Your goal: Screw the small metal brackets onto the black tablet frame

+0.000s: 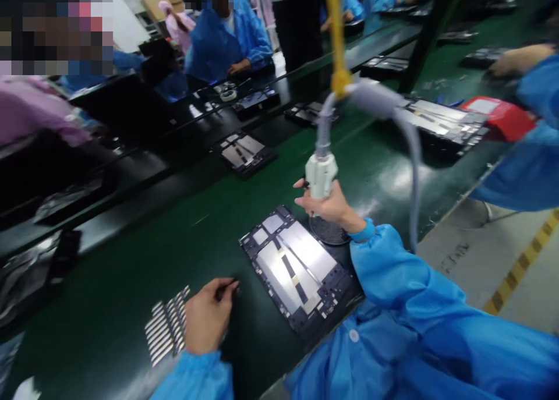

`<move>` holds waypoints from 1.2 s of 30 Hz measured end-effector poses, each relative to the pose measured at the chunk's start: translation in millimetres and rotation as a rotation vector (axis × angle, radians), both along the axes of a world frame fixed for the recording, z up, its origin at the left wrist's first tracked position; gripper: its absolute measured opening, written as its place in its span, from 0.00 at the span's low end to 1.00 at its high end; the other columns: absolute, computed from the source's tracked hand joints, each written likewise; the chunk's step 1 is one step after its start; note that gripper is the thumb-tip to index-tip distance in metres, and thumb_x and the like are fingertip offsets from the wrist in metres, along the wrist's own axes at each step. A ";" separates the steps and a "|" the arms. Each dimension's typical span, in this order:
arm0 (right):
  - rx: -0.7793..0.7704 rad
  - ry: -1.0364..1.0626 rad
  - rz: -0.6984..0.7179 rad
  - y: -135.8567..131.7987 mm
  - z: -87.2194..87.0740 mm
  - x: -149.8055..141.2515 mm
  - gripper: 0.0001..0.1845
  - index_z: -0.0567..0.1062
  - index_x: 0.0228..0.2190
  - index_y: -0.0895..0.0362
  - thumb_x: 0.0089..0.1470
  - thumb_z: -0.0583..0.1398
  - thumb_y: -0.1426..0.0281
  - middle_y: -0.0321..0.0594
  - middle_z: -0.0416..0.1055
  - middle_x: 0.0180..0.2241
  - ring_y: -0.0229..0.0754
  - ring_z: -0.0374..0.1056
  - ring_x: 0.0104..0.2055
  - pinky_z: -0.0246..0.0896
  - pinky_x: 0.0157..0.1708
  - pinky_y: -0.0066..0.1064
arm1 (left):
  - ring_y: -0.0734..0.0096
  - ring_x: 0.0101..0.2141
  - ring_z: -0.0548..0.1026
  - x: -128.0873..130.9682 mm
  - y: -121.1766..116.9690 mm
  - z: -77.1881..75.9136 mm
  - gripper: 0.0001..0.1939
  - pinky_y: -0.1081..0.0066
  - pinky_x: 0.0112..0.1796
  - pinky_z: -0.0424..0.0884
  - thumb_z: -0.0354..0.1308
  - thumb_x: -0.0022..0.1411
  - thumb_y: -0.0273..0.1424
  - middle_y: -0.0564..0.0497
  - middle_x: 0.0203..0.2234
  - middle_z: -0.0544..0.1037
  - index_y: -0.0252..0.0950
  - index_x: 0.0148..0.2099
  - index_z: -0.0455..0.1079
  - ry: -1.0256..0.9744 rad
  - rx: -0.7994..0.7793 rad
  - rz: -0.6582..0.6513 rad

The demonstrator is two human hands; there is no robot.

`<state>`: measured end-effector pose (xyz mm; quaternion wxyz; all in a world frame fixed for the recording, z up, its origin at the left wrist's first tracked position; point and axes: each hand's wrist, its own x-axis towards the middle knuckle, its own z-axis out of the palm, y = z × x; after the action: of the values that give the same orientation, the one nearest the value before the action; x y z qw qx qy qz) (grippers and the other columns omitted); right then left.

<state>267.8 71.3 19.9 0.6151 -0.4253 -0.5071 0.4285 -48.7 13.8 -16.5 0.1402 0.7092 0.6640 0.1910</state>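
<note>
Near the counter's (131, 307) front edge a row of small metal strips (168, 324) lies fanned out, within easy reach of the left hand (207, 318), which rests beside them with fingers curled around a small dark piece. Right of it the opened tablet (297, 272) lies flat, back up, exposing its insides. Just beyond its far corner, the right hand (329, 205) grips a hanging screwdriver (321, 176) upright, its hose suspended from above to carry the weight.
</note>
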 end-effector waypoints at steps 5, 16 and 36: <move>0.116 0.058 0.064 -18.8 27.4 -23.3 0.14 0.70 0.36 0.58 0.45 0.65 0.72 0.27 0.65 0.14 0.34 0.61 0.14 0.60 0.17 0.28 | 0.64 0.36 0.77 24.8 -22.9 -10.4 0.11 0.67 0.39 0.73 0.52 0.60 0.32 0.47 0.34 0.80 0.36 0.32 0.75 0.026 0.396 -0.142; -0.043 -0.115 0.369 -8.7 14.6 -125.6 0.14 0.72 0.35 0.62 0.43 0.64 0.72 0.27 0.63 0.14 0.32 0.60 0.16 0.59 0.20 0.27 | 0.74 0.24 0.75 23.1 -17.8 -33.4 0.11 0.74 0.28 0.72 0.59 0.58 0.34 0.51 0.27 0.78 0.34 0.41 0.77 -0.390 0.363 0.107; -0.094 -0.074 0.415 -6.1 5.9 -142.3 0.15 0.69 0.35 0.58 0.44 0.64 0.69 0.27 0.63 0.14 0.35 0.60 0.14 0.61 0.19 0.30 | 0.75 0.27 0.76 44.9 -24.5 -21.2 0.07 0.77 0.28 0.73 0.59 0.57 0.31 0.50 0.29 0.79 0.35 0.31 0.76 -0.655 0.348 0.096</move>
<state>125.5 65.2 25.8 0.4741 -0.3554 -0.5855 0.5533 -3.8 -10.8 -37.7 0.2132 0.5917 0.5741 0.5242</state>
